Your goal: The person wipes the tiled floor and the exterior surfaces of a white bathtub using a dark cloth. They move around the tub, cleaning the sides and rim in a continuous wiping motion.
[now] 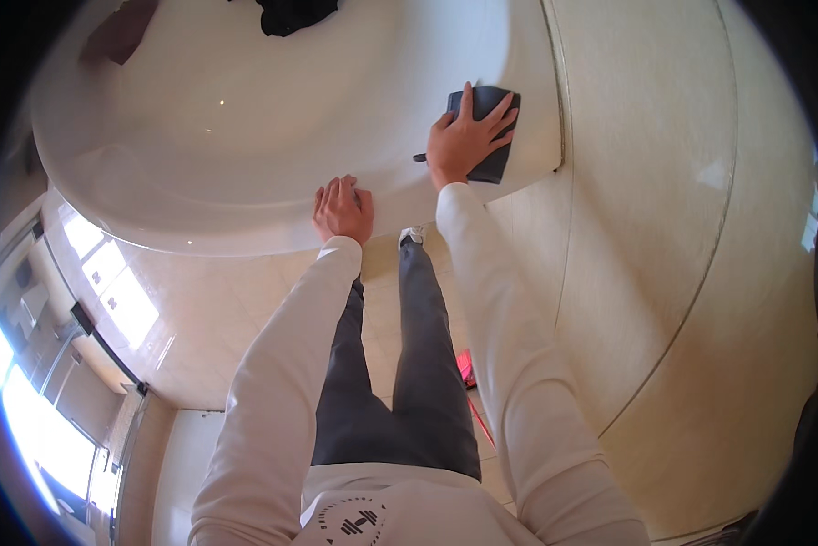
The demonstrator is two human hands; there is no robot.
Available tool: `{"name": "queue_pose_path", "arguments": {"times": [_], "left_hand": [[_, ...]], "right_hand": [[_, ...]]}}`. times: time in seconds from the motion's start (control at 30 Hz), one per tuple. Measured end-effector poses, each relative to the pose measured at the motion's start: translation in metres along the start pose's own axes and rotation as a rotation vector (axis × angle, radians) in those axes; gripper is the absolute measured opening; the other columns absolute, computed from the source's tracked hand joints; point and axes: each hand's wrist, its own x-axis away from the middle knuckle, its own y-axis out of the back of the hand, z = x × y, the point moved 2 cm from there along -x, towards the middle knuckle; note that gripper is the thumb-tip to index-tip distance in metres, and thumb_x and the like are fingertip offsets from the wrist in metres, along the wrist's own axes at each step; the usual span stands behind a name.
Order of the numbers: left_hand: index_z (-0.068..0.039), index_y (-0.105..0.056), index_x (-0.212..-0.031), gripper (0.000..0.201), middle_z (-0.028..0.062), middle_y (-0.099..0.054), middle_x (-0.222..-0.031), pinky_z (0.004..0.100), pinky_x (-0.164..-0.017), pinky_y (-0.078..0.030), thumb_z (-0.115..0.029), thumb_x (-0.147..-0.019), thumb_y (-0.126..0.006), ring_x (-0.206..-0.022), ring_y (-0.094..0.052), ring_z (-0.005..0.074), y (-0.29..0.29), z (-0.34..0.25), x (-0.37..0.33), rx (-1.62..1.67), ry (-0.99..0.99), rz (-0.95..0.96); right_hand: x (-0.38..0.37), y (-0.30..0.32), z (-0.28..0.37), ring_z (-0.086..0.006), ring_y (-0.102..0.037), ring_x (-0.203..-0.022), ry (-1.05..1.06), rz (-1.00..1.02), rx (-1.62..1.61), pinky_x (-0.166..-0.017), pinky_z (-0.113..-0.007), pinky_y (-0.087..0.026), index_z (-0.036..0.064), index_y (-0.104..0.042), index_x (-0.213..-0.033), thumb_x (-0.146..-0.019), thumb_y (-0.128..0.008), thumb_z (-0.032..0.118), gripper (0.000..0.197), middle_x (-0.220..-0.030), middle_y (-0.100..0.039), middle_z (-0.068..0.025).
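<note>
A white bathtub [272,196] spreads across the top of the head view. My right hand [464,146] lies with spread fingers on a dark grey folded cloth [489,168], pressing it flat against the tub's right rim. Beside that wrist a small dark tab [419,158] pokes out; whether it belongs to the cloth, I cannot tell. On the near rim, further left, rests my left hand [343,211] with its fingers curled. A bit of grey shows between its thumb and fingers, too small to name.
A black cloth [295,14] and a dark brownish piece [122,32] lie at the tub's far side. Beige tiled wall [646,182] adjoins the right side. A red object [466,369] with a thin red stick is on the floor behind my leg. Bright windows [45,437] stand lower left.
</note>
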Motion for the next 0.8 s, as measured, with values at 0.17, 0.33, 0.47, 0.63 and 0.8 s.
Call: {"name": "queue_pose_path", "arguments": {"times": [0.17, 0.33, 0.47, 0.63, 0.8], "left_hand": [[-0.008, -0.065, -0.099, 0.017, 0.0098, -0.070, -0.101, 0.0470, -0.102, -0.046, -0.013, -0.086, -0.057, -0.104, -0.065, 0.0292, -0.001, 0.010, 0.011, -0.027, 0.047, 0.029], [-0.008, -0.065, -0.103, 0.019, 0.0107, -0.070, -0.109, 0.0487, -0.102, -0.046, -0.012, -0.086, -0.056, -0.110, -0.064, 0.0302, -0.009, 0.007, 0.008, -0.036, 0.024, 0.059], [-0.007, -0.066, -0.104, 0.021, 0.0112, -0.070, -0.108, 0.0500, -0.101, -0.046, -0.011, -0.086, -0.055, -0.109, -0.065, 0.0310, -0.006, 0.006, 0.014, -0.053, 0.015, 0.078], [-0.006, -0.065, -0.105, 0.022, 0.0119, -0.070, -0.108, 0.0498, -0.100, -0.047, -0.009, -0.086, -0.054, -0.108, -0.065, 0.0318, -0.003, 0.009, 0.012, -0.081, -0.021, 0.094], [-0.006, -0.063, -0.106, 0.022, 0.0126, -0.068, -0.106, 0.0488, -0.097, -0.048, -0.008, -0.086, -0.054, -0.101, -0.065, 0.0323, -0.006, 0.012, 0.009, -0.055, -0.043, 0.101]], "right_hand": [[-0.049, -0.021, -0.021, -0.0503, -0.021, -0.143, 0.206, 0.001, -0.045, -0.113, -0.065, -0.018, 0.0203, -0.061, -0.135, -0.082, -0.064, 0.014, 0.053, -0.157, -0.021, -0.0250], [-0.163, -0.051, -0.040, -0.0466, -0.026, -0.141, 0.511, -0.052, -0.008, -0.113, -0.065, -0.019, 0.0267, -0.062, -0.132, -0.081, -0.067, 0.018, 0.052, -0.157, -0.028, -0.0183], [-0.188, -0.051, -0.029, -0.0424, -0.035, -0.139, 0.506, -0.095, -0.094, -0.116, -0.056, -0.024, 0.0121, -0.063, -0.129, -0.090, -0.057, 0.013, 0.040, -0.146, -0.044, -0.0238], [-0.189, -0.044, -0.022, -0.0405, -0.042, -0.135, 0.457, -0.129, -0.256, -0.115, -0.053, -0.028, 0.0084, -0.062, -0.129, -0.092, -0.054, 0.011, 0.038, -0.141, -0.051, -0.0222], [-0.194, -0.034, -0.023, -0.0365, -0.047, -0.131, 0.495, -0.213, -0.260, -0.113, -0.047, -0.034, 0.0066, -0.062, -0.128, -0.092, -0.055, 0.011, 0.037, -0.134, -0.058, -0.0201]]}}
